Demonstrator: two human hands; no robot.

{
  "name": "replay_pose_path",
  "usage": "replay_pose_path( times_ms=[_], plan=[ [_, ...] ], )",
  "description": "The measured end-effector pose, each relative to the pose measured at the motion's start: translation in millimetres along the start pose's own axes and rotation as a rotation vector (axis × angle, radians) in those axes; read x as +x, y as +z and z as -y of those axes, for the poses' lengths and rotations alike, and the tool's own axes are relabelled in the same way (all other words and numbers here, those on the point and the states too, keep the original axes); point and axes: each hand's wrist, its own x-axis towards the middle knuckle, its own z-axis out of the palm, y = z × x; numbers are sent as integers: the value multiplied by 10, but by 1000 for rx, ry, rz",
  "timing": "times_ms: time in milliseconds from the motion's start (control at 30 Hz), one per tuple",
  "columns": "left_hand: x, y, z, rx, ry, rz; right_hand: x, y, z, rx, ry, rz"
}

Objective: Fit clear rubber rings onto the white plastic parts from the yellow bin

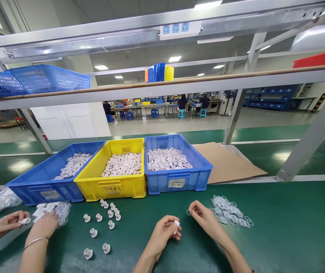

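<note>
My left hand, low in the middle of the head view, pinches a small white plastic part between thumb and fingers. To its right, my right hand has its fingertips closed on a thin white ring, which sticks out at their left side. Just beyond my right hand lies a pile of thin white rings on the green table. Several white flanged caps stand loosely on the table, left of my left hand. The two hands are apart.
Behind the hands stand a blue bin, a yellow bin and another blue bin, all holding white parts. At the left, another person's hands handle white parts. Brown cardboard lies behind; a metal shelf frame crosses above.
</note>
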Motion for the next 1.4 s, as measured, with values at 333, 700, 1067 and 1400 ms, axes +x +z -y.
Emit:
replay_pose_path(
  times_ms=[333,700,1067,1400],
  plan=[
    [15,-14,6,-25,9,33,-118,171,413,247,-69,195],
    [48,27,66,108,69,-46,-157,109,558,429,-43,262],
    [51,-8,98,-136,47,-91,-144,101,545,363,-52,241],
    [19,-41,6,-184,37,-86,-125,122,459,428,-18,240]
  ],
)
